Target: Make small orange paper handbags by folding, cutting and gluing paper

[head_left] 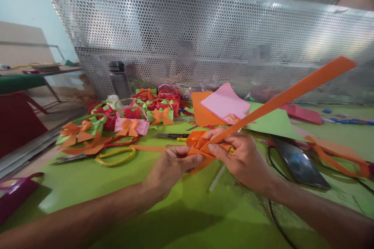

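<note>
Between my two hands is a folded orange paper piece [201,149], held just above the green table. My left hand [172,163] pinches its left side between thumb and fingers. My right hand [242,157] grips its right side together with a long orange paper strip [289,96], which slants up to the right. Another thin orange strip [149,148] runs leftward behind my left hand. Just behind the folded piece lies a black utility knife [169,136]. The fingers hide part of the folds.
Scissors with a yellow handle [115,156] lie left, near several small paper bags with orange bows [130,126]. Behind them stands a grey bottle [119,79]. Pink paper [224,103] and green paper [271,120] lie at the back; a phone [300,163] and cable sit right. A perforated metal panel [204,19] closes the far side.
</note>
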### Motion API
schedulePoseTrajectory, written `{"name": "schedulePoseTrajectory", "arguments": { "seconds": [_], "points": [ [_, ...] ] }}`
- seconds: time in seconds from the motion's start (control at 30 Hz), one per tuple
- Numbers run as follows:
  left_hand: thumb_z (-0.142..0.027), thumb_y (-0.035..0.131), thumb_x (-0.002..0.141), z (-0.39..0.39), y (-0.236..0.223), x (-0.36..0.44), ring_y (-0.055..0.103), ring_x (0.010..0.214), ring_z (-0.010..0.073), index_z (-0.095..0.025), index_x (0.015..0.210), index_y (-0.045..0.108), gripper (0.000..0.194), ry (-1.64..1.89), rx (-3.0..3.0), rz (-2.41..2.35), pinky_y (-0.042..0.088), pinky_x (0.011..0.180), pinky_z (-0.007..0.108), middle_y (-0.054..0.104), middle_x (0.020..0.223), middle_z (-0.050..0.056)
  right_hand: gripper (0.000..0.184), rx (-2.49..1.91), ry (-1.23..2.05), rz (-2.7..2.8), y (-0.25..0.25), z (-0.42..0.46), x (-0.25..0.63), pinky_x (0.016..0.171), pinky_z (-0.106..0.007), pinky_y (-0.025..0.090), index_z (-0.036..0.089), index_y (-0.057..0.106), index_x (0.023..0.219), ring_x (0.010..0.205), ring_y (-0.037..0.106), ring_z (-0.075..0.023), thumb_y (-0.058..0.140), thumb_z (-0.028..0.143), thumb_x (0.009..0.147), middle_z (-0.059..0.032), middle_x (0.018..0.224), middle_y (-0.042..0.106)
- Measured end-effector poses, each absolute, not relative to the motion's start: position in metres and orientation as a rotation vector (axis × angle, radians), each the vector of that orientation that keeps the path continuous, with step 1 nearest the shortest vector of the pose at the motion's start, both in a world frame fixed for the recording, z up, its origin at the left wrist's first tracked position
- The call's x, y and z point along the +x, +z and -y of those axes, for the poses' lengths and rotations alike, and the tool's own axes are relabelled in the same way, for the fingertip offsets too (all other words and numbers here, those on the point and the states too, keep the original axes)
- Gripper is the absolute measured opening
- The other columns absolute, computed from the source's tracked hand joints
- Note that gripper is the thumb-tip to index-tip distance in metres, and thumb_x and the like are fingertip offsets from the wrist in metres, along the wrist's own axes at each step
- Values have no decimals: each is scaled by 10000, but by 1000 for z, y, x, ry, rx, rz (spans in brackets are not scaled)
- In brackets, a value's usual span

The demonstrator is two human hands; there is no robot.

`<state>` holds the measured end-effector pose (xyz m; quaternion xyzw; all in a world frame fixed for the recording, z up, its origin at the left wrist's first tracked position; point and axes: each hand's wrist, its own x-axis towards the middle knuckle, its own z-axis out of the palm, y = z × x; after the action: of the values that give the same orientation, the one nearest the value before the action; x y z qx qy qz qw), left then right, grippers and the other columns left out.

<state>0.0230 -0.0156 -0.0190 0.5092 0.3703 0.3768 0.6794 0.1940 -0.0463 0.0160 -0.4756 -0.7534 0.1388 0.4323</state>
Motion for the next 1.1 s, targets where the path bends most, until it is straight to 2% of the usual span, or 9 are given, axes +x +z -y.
{"name": "schedulePoseTrajectory", "arguments": {
  "seconds": [0.23, 0.5, 0.8, 0.93, 1.1],
  "points": [
    [-370, 766, 620, 15, -21, 23, 493, 550, 98, -146, 698, 719, 241, 844, 1179, -825, 407, 562, 216, 617, 609, 5, 134, -1170, 335, 1879, 16, 46, 194, 830, -392, 493, 189, 669, 822, 927, 627, -241, 544, 238, 819, -58, 938, 699],
    [-410, 792, 557, 16, -18, 24, 496, 541, 81, -138, 653, 698, 303, 857, 1153, -847, 425, 552, 208, 612, 609, 2, 128, -1157, 346, 1876, 16, 46, 193, 823, -391, 496, 192, 661, 815, 913, 632, -236, 539, 231, 822, -55, 924, 702],
    [-437, 733, 627, 18, -15, 24, 506, 539, 98, -132, 720, 662, 326, 844, 1306, -844, 481, 468, 211, 585, 628, 2, 122, -1148, 365, 1885, 14, 47, 193, 844, -381, 482, 194, 648, 857, 913, 630, -224, 535, 235, 830, -47, 942, 696],
    [-423, 717, 641, 19, -13, 25, 495, 520, 92, -121, 732, 667, 319, 835, 1354, -821, 475, 444, 202, 576, 611, 1, 133, -1177, 327, 1909, 14, 48, 192, 862, -383, 467, 190, 643, 825, 933, 618, -224, 524, 247, 842, -54, 967, 689],
    [-451, 715, 637, 21, -9, 25, 500, 505, 96, -114, 717, 659, 351, 857, 1352, -798, 470, 436, 207, 571, 592, 5, 111, -1148, 207, 1913, 13, 49, 189, 897, -386, 456, 198, 642, 882, 1016, 584, -228, 566, 236, 810, -66, 1073, 647]
  ]
}}
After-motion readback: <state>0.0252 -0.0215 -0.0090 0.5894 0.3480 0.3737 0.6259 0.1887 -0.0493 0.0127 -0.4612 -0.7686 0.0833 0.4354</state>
